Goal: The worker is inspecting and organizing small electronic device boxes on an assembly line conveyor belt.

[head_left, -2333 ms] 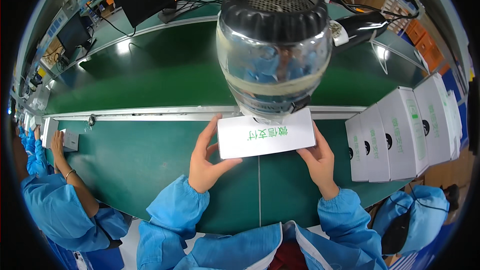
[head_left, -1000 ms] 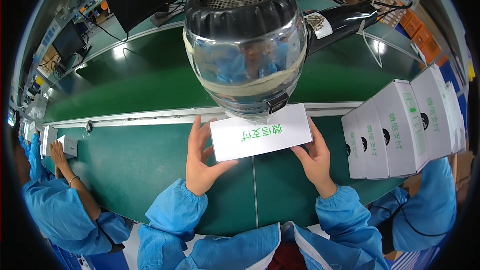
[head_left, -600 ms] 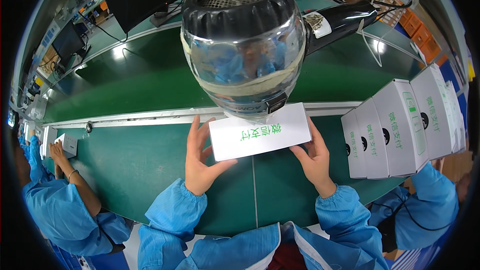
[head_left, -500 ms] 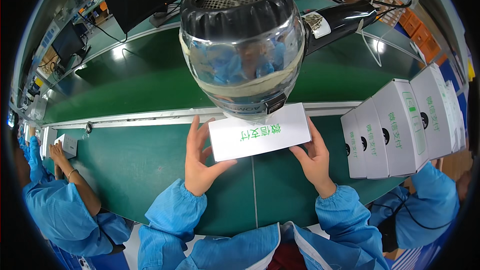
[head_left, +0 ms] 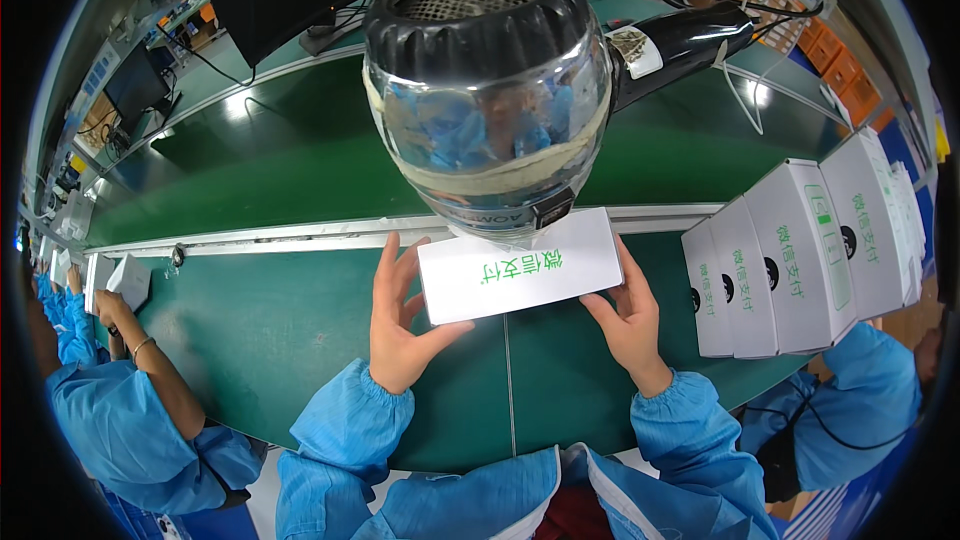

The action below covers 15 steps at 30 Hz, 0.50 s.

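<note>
A white cardboard box point(head_left: 530, 295) with green print is held between my hands, under the nozzle of a black-and-clear hair dryer point(head_left: 490, 90). My left hand point(head_left: 405, 330) grips its left end, thumb on the near edge and fingers behind. On the right end, my right hand point(head_left: 628, 318) has its thumb at the near corner and fingers along the side. The dryer body covers part of the box's far edge. Whether the box rests on the green worktop or hangs just above it, I cannot tell.
At the right, a row of similar white boxes point(head_left: 810, 260) stands on the green worktop point(head_left: 270, 350). A metal rail point(head_left: 240, 243) crosses behind my hands. A co-worker at the left handles a white box point(head_left: 128, 282); another blue sleeve point(head_left: 860, 380) shows at the right.
My hands and the box hardly differ, apart from a tiny shift. At the left, the co-worker's hands have moved and the white box there is turned and tilted.
</note>
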### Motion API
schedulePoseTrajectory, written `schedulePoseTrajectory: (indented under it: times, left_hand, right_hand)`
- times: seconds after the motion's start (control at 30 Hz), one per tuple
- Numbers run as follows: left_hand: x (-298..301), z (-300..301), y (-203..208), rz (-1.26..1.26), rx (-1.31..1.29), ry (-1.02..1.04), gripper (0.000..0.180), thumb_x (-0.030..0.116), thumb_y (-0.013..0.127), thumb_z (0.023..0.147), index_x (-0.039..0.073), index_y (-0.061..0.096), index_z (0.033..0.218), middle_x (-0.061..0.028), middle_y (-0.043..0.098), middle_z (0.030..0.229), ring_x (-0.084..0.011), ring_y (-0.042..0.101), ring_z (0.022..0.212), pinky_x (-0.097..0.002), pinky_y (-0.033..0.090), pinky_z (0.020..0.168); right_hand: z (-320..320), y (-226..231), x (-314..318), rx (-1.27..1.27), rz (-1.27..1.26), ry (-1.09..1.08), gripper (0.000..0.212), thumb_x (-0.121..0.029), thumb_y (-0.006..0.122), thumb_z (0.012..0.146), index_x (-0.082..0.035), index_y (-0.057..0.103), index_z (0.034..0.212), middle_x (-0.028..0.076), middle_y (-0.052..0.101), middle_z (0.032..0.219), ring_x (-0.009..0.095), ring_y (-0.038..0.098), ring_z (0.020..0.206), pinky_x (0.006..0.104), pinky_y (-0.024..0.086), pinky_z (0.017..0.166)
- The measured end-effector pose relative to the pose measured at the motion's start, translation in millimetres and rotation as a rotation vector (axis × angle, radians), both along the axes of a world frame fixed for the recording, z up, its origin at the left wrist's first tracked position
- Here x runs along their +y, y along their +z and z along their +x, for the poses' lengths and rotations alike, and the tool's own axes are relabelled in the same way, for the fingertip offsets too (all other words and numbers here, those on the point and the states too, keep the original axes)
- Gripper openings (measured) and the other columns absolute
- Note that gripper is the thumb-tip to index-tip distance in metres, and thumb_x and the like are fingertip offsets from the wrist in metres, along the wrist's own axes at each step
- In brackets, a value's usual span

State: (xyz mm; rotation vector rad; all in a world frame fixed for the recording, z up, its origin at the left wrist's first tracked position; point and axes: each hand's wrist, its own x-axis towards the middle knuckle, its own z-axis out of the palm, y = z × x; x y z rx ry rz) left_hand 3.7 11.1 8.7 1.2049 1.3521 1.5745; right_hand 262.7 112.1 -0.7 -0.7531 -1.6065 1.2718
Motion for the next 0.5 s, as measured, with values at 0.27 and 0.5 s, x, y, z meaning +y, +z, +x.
schedulePoseTrajectory:
  times: [0.27, 0.5]
  left_hand:
    - [-2.4, -0.5, -0.5, -0.013, -0.005, 0.013, 0.118, 0.006, 0.087, 0.068, 0.011, 0.011, 0.158, -0.0185, 0.036, 0.152, -0.0319, 0.041, 0.139, -0.0475, 0.043, 0.107]
    - [-23.1, 7.3, 29.4, 0.193, 0.881, 0.231, 0.088, 0.013, 0.088, 0.067, 0.004, 0.044, 0.143, -0.0178, 0.045, 0.138, -0.0319, 0.047, 0.131, -0.0502, 0.043, 0.106]
  right_hand:
    - [-2.1, -1.0, -2.6, 0.001, -0.006, -0.004, 0.075, 0.003, 0.068, 0.086, 0.001, 0.031, 0.152, 0.016, 0.042, 0.151, 0.026, 0.045, 0.137, 0.0386, 0.036, 0.113]
    - [-4.6, -17.0, -12.1, -0.123, 0.024, -0.012, 0.079, -0.007, 0.072, 0.086, 0.002, 0.029, 0.152, 0.018, 0.043, 0.149, 0.026, 0.043, 0.137, 0.0372, 0.032, 0.114]
